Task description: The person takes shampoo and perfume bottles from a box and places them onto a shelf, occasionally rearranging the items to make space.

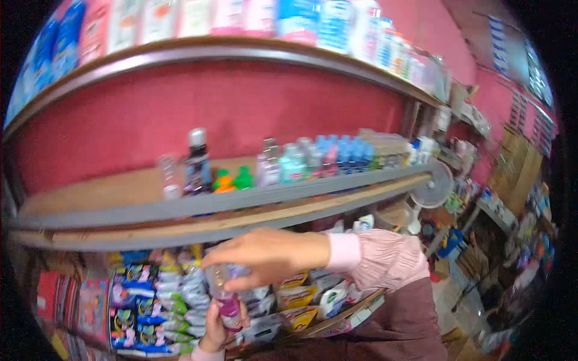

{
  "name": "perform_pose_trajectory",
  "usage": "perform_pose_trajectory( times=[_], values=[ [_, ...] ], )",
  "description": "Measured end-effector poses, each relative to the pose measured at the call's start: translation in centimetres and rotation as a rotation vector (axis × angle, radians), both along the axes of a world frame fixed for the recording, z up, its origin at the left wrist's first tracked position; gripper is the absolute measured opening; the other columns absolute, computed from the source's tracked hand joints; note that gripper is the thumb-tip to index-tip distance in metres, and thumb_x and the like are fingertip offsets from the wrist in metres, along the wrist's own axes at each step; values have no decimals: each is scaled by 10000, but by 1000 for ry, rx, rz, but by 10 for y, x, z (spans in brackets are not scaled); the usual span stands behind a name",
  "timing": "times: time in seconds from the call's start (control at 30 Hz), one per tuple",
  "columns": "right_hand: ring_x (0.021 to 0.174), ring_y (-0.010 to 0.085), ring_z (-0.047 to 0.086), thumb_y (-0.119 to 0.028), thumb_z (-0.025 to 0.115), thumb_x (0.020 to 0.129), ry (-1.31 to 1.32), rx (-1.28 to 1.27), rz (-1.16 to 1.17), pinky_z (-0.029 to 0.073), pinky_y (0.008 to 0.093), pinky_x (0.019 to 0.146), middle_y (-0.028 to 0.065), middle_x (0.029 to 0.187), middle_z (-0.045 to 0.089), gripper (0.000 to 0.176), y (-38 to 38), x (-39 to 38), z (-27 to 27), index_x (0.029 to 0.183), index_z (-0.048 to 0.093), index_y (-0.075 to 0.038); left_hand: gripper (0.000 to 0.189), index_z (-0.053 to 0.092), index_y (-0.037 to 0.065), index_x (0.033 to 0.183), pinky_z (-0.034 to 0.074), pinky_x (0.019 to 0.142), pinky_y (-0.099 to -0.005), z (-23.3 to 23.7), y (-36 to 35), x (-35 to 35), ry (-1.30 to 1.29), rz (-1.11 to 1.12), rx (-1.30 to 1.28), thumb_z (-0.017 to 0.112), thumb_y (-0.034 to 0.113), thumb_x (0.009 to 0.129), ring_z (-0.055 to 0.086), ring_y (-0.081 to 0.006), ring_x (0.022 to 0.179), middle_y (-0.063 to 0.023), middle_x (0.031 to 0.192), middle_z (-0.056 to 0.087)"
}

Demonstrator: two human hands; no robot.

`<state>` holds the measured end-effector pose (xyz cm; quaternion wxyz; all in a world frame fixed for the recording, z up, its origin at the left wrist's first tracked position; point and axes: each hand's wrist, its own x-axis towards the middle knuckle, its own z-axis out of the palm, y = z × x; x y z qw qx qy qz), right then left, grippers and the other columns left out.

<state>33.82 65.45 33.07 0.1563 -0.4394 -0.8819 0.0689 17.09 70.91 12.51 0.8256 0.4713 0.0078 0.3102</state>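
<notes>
In front of the lower shelf, both my hands are on a small bottle (229, 305) with a clear upper part and a purple-pink label. My left hand (215, 328) is wrapped round its lower part from below. Reaching in from the right in a pink sleeve, my right hand (265, 256) curves over the bottle's top, with its fingers closed about it. The bottle stands roughly upright. Blur hides the label's print and the exact fingertip contact.
On the middle shelf (271, 195) stand a dark bottle (197, 162), orange and green containers, and a row of blue-capped bottles (346, 155). Larger bottles line the top shelf (241, 49). Below are packets (137, 307) and red-spined books (57, 298). Cluttered goods lie at the right.
</notes>
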Motion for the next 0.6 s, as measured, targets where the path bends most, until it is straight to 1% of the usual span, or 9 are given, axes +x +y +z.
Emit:
perform_pose_trajectory(
  times=[0.07, 0.2, 0.23, 0.27, 0.33, 0.4, 0.43, 0.53, 0.6],
  values=[
    [907, 385, 585, -307, 600, 836, 90, -4, 21, 477, 461, 737, 181, 1030, 602, 475, -25, 24, 2, 1226, 451, -82, 572, 433, 47, 1071, 461, 471, -290, 4, -13, 24, 2, 43, 14, 414, 582, 868, 543, -197, 519, -106, 682, 544],
    [907, 392, 579, -328, 568, 854, 65, -28, -208, 472, 463, 735, 192, 1035, 598, 453, -69, 80, -1, 1222, 432, -102, 534, 402, 74, 1158, 473, 488, -279, 13, -41, 92, 32, 137, 58, 427, 532, 887, 555, -187, 549, -103, 740, 552],
    [904, 393, 585, -322, 555, 865, 92, 74, -160, 470, 469, 737, 190, 1041, 592, 420, -78, 101, -2, 1212, 441, -113, 535, 394, 77, 1185, 476, 495, -276, 17, -50, 110, 63, 156, 53, 428, 522, 890, 559, -184, 562, -104, 757, 553],
    [860, 327, 611, -305, 550, 877, 140, 113, -107, 485, 417, 695, 178, 1017, 593, 401, -86, 127, -2, 1220, 442, -128, 567, 362, 84, 1273, 492, 525, -287, 18, -60, 128, 52, 179, 154, 407, 509, 901, 585, -190, 631, -130, 853, 578],
    [826, 183, 602, -254, 546, 897, 218, -46, -160, 479, 312, 652, 138, 1092, 560, 393, -118, 166, 18, 1243, 423, -113, 590, 331, 86, 1326, 497, 541, -303, 36, -84, 161, 40, 131, 16, 410, 485, 898, 603, -209, 681, -158, 958, 584],
    [818, 113, 563, -204, 543, 905, 357, -78, -106, 459, 258, 645, 114, 1153, 516, 407, -140, 211, 18, 1269, 392, -101, 593, 377, 92, 1274, 497, 508, -303, 57, -105, 194, 12, -17, 88, 401, 525, 870, 587, -228, 606, -142, 871, 575],
    [814, 78, 544, -179, 541, 909, 413, -101, -82, 449, 232, 641, 101, 1184, 494, 416, -150, 231, 17, 1281, 377, -95, 545, 320, 95, 1338, 498, 540, -323, 55, -108, 208, -110, -187, 19, 425, 390, 892, 604, -234, 676, -187, 1018, 571],
    [766, 93, 533, -132, 548, 873, 640, -228, -138, 462, 263, 665, 67, 1103, 499, 442, -174, 279, 11, 1272, 360, -97, 561, 271, 108, 1355, 462, 520, -307, 61, -138, 246, 7, -48, 101, 465, 349, 886, 566, -218, 639, -180, 978, 566],
    [802, 64, 543, -96, 562, 875, 834, -258, -131, 465, 230, 674, 71, 1130, 488, 452, -183, 304, 0, 1274, 350, -106, 567, 319, 140, 1319, 420, 505, -273, 64, -157, 270, -3, 55, 127, 537, 389, 859, 535, -195, 608, -171, 972, 548]
  ],
)
